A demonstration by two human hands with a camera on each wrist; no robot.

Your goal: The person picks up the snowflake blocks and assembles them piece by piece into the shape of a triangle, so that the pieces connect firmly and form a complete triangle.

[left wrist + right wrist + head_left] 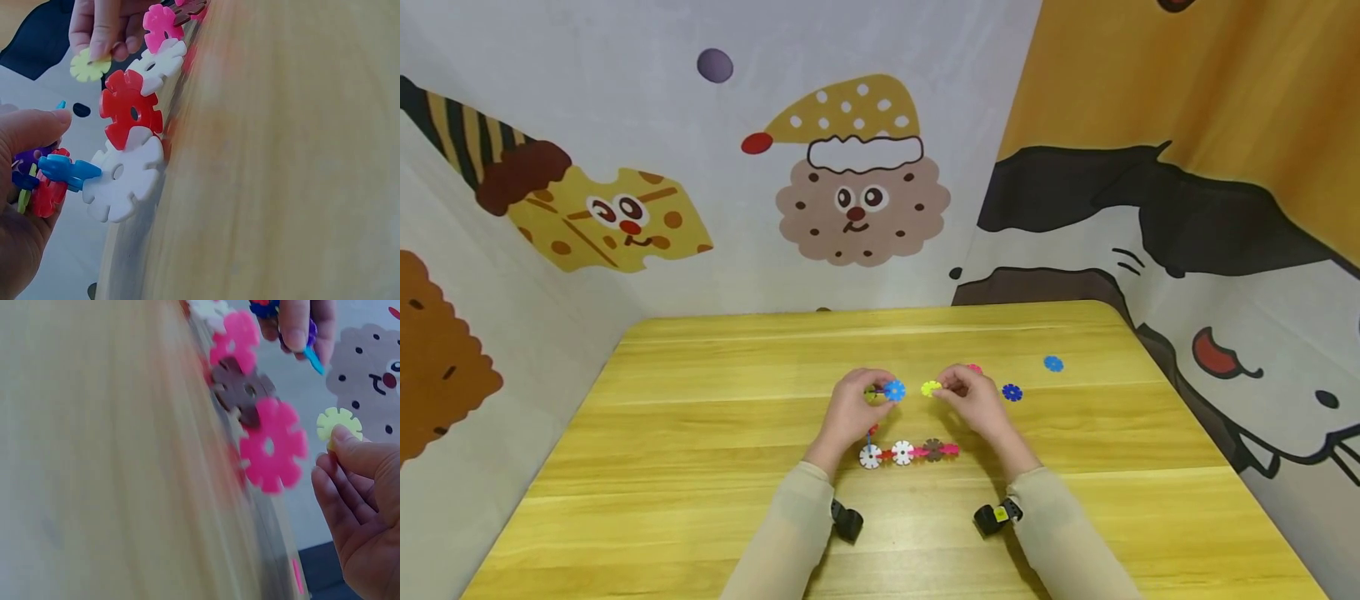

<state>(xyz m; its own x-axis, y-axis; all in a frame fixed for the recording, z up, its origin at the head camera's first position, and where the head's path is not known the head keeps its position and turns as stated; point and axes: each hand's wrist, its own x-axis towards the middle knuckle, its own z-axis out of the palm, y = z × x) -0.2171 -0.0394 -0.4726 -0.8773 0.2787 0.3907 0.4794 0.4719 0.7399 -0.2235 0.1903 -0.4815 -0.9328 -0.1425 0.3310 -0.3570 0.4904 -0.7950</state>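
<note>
Right, both hands are up over the middle of the yellow wooden desk [700, 433]; the left hand [850, 408] has its fingers [37, 128] curled round a small cluster of snowflake discs [44, 178], a bundle of slotted plastic pieces in red, purple, dark blue and lime green, with a light blue disc [894, 390] jutting out past the fingertips toward the other hand; the right hand [973, 400] pinches a single yellow disc [931, 388] between thumb and forefinger, fingers clamped on its edge, the disc flat, round, notched all the way round like a little flower with a hole at its centre; yellow disc and light blue disc sit just apart, facing each other in the gap between the two sets of fingertips.

Just below the fingers, nearer the person, lies a joined chain of discs [908, 452] on the desk; from the left fingers' side it runs white, red, white, then pink, brown and pink toward the right fingers' side, each piece slotted into the next at an angle.

Beyond the right fingers, out to that side, a dark blue disc [1012, 392] lies loose on the desk; a lighter blue disc [1053, 363] rests further out again; a pink piece [974, 367] peeks out just behind the right knuckles.
</note>
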